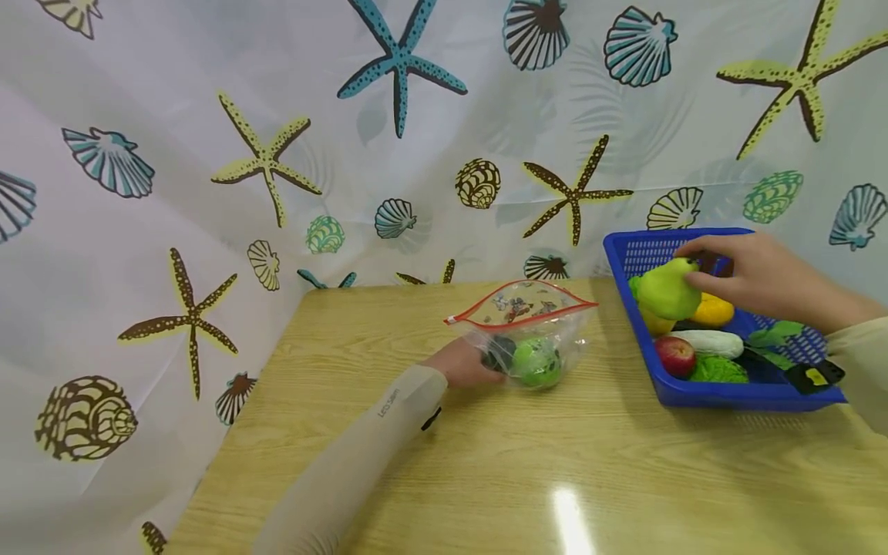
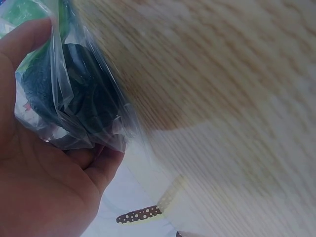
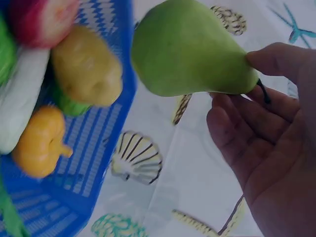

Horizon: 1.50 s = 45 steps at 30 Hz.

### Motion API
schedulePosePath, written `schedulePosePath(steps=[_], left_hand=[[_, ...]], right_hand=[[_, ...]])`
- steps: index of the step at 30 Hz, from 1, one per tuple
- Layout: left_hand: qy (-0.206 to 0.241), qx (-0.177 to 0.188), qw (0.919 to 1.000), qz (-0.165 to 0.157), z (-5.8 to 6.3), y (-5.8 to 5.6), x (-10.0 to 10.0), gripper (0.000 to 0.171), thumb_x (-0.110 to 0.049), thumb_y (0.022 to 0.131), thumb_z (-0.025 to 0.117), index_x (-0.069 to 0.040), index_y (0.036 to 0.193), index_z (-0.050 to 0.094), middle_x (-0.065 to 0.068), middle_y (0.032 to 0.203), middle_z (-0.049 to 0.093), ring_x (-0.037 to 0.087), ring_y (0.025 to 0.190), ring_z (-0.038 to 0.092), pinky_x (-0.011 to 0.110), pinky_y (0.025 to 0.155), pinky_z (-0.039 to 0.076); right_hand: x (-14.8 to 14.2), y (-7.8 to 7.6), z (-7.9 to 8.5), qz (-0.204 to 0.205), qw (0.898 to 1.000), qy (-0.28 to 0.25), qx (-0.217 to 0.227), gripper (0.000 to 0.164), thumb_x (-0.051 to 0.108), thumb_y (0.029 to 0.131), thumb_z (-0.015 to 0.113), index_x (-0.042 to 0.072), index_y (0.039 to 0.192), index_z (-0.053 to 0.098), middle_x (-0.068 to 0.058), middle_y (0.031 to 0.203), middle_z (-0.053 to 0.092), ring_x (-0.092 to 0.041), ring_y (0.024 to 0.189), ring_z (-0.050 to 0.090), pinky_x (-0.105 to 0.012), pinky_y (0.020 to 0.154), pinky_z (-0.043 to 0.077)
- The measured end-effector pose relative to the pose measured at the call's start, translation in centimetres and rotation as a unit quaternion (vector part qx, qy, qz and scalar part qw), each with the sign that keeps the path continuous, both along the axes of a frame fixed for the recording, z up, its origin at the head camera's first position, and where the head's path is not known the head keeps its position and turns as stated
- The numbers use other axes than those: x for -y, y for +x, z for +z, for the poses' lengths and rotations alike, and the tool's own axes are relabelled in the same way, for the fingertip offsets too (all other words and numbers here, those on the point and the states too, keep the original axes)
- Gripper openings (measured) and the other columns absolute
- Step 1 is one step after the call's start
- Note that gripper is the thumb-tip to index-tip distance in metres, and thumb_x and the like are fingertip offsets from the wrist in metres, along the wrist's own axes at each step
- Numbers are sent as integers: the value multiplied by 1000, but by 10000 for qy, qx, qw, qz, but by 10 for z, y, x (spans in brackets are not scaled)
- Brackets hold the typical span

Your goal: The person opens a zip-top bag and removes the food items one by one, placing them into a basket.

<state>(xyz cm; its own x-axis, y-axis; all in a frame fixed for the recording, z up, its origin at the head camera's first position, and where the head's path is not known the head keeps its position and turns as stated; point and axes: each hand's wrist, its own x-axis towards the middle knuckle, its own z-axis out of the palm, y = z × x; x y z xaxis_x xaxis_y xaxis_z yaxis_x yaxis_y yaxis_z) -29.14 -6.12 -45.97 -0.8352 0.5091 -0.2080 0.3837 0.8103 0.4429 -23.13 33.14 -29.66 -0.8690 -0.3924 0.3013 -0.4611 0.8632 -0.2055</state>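
Observation:
A green pear (image 1: 667,289) is pinched near its stem between the thumb and fingers of my right hand (image 1: 763,270), raised over the left side of the blue basket (image 1: 648,362). In the right wrist view the pear (image 3: 190,49) hangs beside the basket's rim. On the table, my left hand (image 1: 468,362) grips the left side of a clear zip bag (image 1: 572,327) with a red, gaping mouth. Inside lie a dark green, rounded piece (image 2: 74,89) and a bright green ball-like piece (image 1: 536,362). The left fingertips are partly hidden under the plastic.
The basket holds a red apple (image 1: 675,356), a long white vegetable (image 1: 709,344), a small orange pumpkin (image 3: 42,143), a brown potato (image 3: 86,66) and green leafy pieces (image 1: 720,370). A patterned cloth (image 1: 430,185) hangs behind the wooden table (image 1: 486,455).

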Motion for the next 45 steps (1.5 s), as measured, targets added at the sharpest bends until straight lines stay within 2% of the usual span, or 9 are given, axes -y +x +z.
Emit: schedulePosePath(steps=[5, 10, 15, 24, 28, 31, 38, 41, 45], left_hand=[[-164, -21, 9998, 148, -4, 0, 7, 82, -56, 74, 72, -20, 142, 43, 1, 134, 50, 14, 113, 47, 36, 98, 42], [-188, 103, 9994, 289, -3, 3, 10, 81, -56, 75, 71, -19, 142, 43, 2, 131, 53, 16, 109, 50, 38, 94, 45], [-272, 64, 9992, 290, -2, 4, 9, 81, -58, 76, 70, -20, 142, 43, 2, 132, 52, 16, 109, 50, 38, 94, 46], [-136, 62, 9992, 359, 1, 2, 5, 80, -53, 75, 73, -16, 140, 44, 3, 124, 56, 15, 104, 51, 37, 93, 45], [-118, 66, 9994, 333, 3, 3, 3, 80, -52, 75, 74, -16, 140, 44, 3, 126, 56, 16, 106, 51, 37, 94, 45], [-125, 14, 9996, 236, 4, 2, 2, 79, -51, 75, 74, -17, 141, 44, 3, 127, 55, 16, 107, 50, 37, 95, 44], [-190, -72, 9997, 121, 6, 2, -1, 78, -50, 75, 74, -17, 140, 45, 3, 130, 55, 16, 109, 50, 36, 96, 44], [-83, -19, 9999, 95, 5, 2, -2, 75, -48, 76, 75, -16, 138, 48, 3, 128, 56, 15, 108, 51, 36, 96, 44], [-42, 21, 10000, 77, 4, 3, -4, 73, -47, 76, 75, -15, 136, 50, 3, 125, 58, 14, 104, 52, 36, 94, 46]], right_hand=[[-24, -7, -13, -189, 9978, 423, 483, 29, 16, 88, 67, 5, 114, 65, -8, 88, 66, -18, 72, 55, -37, 55, 48], [-47, -18, -28, -354, 9944, 609, 792, 29, 5, 84, 67, -4, 112, 64, -20, 99, 67, -27, 81, 59, -48, 66, 54], [-65, -26, -39, -558, 9889, 830, 1094, 28, 1, 83, 65, -8, 109, 64, -25, 99, 66, -36, 85, 60, -55, 71, 53], [-68, -25, -37, -691, 9857, 1027, 1145, 28, 2, 85, 61, -9, 111, 63, -31, 107, 62, -35, 84, 59, -55, 69, 53], [-50, -17, -31, -549, 9870, 1136, 995, 26, 5, 86, 63, -3, 111, 66, -24, 104, 66, -35, 88, 59, -56, 72, 52], [-28, -8, -23, -260, 9913, 948, 878, 25, 5, 86, 63, 2, 110, 68, -17, 103, 68, -30, 87, 59, -53, 72, 53], [41, 2, 0, 428, 9968, 565, 364, 22, 9, 88, 66, 9, 110, 69, -9, 106, 68, -24, 95, 58, -50, 77, 53], [72, 2, 6, 873, 9950, 464, 166, 21, 7, 87, 66, 11, 107, 69, -6, 105, 67, -23, 98, 56, -50, 81, 52], [108, -1, 5, 1594, 9860, 474, 88, 19, 5, 89, 62, 12, 105, 69, -2, 103, 68, -17, 95, 57, -44, 80, 53]])
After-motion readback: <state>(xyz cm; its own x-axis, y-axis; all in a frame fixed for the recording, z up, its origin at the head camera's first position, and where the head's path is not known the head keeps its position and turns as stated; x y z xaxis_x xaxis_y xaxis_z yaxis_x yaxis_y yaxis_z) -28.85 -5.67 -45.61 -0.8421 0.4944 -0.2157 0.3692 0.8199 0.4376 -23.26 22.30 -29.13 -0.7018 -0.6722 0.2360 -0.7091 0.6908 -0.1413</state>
